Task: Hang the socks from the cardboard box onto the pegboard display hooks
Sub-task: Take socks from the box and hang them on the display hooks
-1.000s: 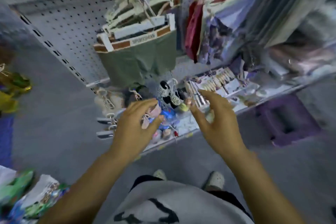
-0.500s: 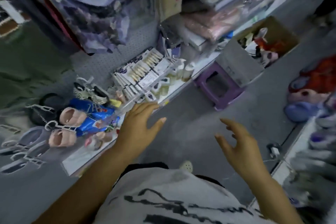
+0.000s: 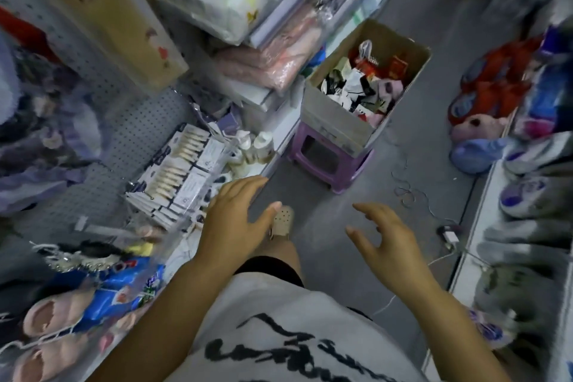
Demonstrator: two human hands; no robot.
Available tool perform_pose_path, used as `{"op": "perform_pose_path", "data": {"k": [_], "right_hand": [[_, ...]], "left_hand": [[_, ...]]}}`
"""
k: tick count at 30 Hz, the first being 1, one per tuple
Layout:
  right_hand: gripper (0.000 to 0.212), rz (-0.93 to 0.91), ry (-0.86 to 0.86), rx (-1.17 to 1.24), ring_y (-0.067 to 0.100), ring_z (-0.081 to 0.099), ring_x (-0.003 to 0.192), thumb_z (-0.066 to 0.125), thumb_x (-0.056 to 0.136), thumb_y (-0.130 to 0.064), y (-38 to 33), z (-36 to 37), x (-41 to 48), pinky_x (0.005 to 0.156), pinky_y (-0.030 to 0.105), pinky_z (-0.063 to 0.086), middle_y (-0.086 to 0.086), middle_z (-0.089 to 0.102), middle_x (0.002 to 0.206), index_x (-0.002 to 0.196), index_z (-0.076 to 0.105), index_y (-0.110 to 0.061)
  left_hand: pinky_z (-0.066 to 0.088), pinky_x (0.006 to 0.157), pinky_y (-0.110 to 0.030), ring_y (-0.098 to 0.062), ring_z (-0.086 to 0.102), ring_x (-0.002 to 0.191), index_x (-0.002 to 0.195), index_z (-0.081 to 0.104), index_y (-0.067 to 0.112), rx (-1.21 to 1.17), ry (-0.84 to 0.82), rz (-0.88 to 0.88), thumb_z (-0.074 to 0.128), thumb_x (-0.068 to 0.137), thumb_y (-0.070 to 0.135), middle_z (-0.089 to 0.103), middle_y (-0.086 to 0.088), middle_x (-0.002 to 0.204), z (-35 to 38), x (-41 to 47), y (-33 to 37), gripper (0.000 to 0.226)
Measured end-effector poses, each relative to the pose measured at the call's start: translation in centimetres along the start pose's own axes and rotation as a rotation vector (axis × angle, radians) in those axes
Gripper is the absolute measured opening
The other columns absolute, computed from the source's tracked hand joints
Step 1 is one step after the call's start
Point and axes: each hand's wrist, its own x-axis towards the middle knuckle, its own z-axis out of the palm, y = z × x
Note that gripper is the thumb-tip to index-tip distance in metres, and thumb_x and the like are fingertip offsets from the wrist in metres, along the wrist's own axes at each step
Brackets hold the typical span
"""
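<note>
A head-worn view looks down a narrow shop aisle. The person's left hand [image 3: 235,220] hovers low in the middle of the view, palm down, with its fingers nearly straight and spread, holding nothing. The right hand [image 3: 387,245] hangs beside it toward three o'clock, fingers apart and loosely curled, also empty. Neither hand touches anything.

The open brown cardboard box [image 3: 335,124] sits at about one o'clock from the hands and well apart from them. It rests on a small purple plastic stool [image 3: 328,164] on the grey floor. The box is heaped with a jumble of socks [image 3: 362,87] in white, black, pink and red; single pairs are too blurred to tell apart. The grey perforated pegboard [image 3: 148,115] runs along the nine to ten o'clock side. Its hooks are mostly hidden behind hanging goods, among them white card-backed packs [image 3: 183,170] near the left hand.

The step in hand appears to be fetching the next socks, since both hands are free and the view faces the box. The next move likely calls for stepping or leaning toward one o'clock and reaching into the box. One pair should be pinched near its top so its hanger stays clear, then carried round to nine o'clock. Which hook has room cannot be told.
</note>
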Motion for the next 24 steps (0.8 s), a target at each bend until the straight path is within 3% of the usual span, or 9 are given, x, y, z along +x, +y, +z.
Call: {"op": "perform_pose_path", "data": {"k": [7, 13, 16, 20, 24], "right_hand": [[0.037, 0.138, 0.157, 0.027, 0.016, 0.058, 0.113, 0.069, 0.093, -0.030, -0.2, -5.6, 11.4, 0.097, 0.032, 0.047, -0.006, 0.060, 0.122, 0.128, 0.062, -0.019], [0.037, 0.225, 0.251, 0.134, 0.018, 0.060, 0.114, 0.067, 0.095, -0.031, 0.2, -8.6, 21.8, 0.100, 0.038, 0.049, -0.001, 0.061, 0.126, 0.129, 0.062, -0.018], [0.036, 0.284, 0.228, 0.189, 0.018, 0.059, 0.110, 0.068, 0.095, -0.026, 1.6, -9.5, 25.9, 0.100, 0.036, 0.049, 0.001, 0.061, 0.124, 0.129, 0.062, -0.016], [0.033, 0.338, 0.127, 0.250, 0.012, 0.061, 0.103, 0.066, 0.096, -0.029, 4.8, -10.2, 31.9, 0.089, 0.024, 0.047, -0.002, 0.064, 0.115, 0.126, 0.064, -0.014], [0.027, 0.433, 0.008, 0.417, 0.018, 0.065, 0.105, 0.065, 0.096, -0.027, 8.8, -10.0, 39.1, 0.095, 0.036, 0.054, 0.002, 0.070, 0.114, 0.119, 0.066, -0.011]], "left_hand": [[0.050, 0.097, -0.047, -0.023, 0.057, 0.118, 0.128, 0.064, 0.018, 0.098, -0.133, 0.119, 0.059, 0.089, 0.053, 0.067, 0.001, 0.125, -0.4, 17.6, 2.3, 0.053], [0.038, 0.111, -0.046, -0.029, 0.046, 0.134, 0.142, 0.052, 0.014, 0.339, -0.402, 0.300, 0.062, 0.097, 0.043, 0.054, -0.006, 0.145, 2.1, 30.5, 4.9, 0.054], [0.038, 0.111, -0.043, -0.031, 0.045, 0.135, 0.144, 0.048, 0.012, 0.328, -0.438, 0.239, 0.061, 0.097, 0.041, 0.051, -0.009, 0.147, 4.6, 34.8, 6.2, 0.057], [0.045, 0.102, -0.044, -0.032, 0.052, 0.125, 0.140, 0.050, 0.010, 0.293, -0.406, 0.093, 0.062, 0.097, 0.041, 0.056, -0.012, 0.138, 8.8, 39.4, 6.7, 0.055], [0.046, 0.089, -0.038, -0.034, 0.058, 0.113, 0.127, 0.057, 0.008, 0.222, -0.345, -0.141, 0.064, 0.096, 0.035, 0.062, -0.014, 0.122, 12.5, 42.1, 6.5, 0.042]]}}
